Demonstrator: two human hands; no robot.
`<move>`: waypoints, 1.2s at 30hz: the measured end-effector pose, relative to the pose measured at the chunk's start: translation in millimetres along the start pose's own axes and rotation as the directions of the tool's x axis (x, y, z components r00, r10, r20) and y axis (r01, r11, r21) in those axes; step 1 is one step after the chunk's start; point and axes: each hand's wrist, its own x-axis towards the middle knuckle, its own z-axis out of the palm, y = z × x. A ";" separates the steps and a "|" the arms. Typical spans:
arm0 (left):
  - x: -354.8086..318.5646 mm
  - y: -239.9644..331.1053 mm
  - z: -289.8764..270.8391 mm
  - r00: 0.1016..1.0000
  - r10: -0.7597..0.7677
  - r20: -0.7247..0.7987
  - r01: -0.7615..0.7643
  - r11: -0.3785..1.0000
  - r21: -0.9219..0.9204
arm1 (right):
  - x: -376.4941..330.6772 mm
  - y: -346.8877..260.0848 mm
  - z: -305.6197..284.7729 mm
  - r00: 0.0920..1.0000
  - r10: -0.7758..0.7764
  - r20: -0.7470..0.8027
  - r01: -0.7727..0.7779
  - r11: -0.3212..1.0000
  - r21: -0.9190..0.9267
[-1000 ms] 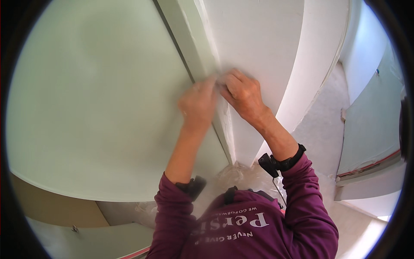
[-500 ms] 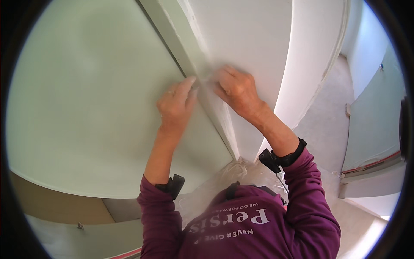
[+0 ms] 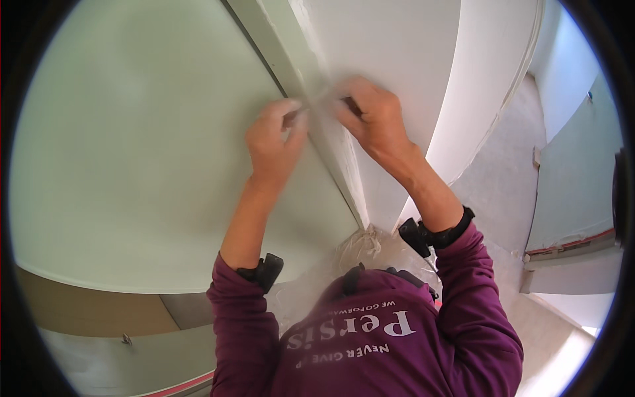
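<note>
My left hand (image 3: 274, 139) is at the edge of a pale green door panel (image 3: 152, 165), its thumb and fingers curled into a pinch beside the dark gap. Across the pale green frame strip (image 3: 337, 155) from it, my right hand (image 3: 374, 112) is curled too, thumb and fingertips drawn together against the white wall (image 3: 390, 40). The fingertips of both hands are blurred. Between them runs a faint whitish smear over the frame, too blurred to name. Whatever the fingers hold, if anything, is hidden.
Crumpled clear plastic sheeting (image 3: 364, 245) lies on the floor at the foot of the frame. To the right, beyond the wall's edge, is grey floor (image 3: 493, 159) with another pale green panel (image 3: 575, 172). A brown surface (image 3: 99, 304) shows under the door panel's lower edge.
Both hands have shifted slightly upward in the picture, and the right hand's thumb and fingers are bent differently. The view has moved a little as well.
</note>
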 end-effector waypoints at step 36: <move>-124.7 -35.6 -0.5 0.933 -0.347 0.096 0.359 0.918 -0.167 | -55.3 35.5 21.5 0.985 0.119 -0.128 -0.145 0.967 -0.212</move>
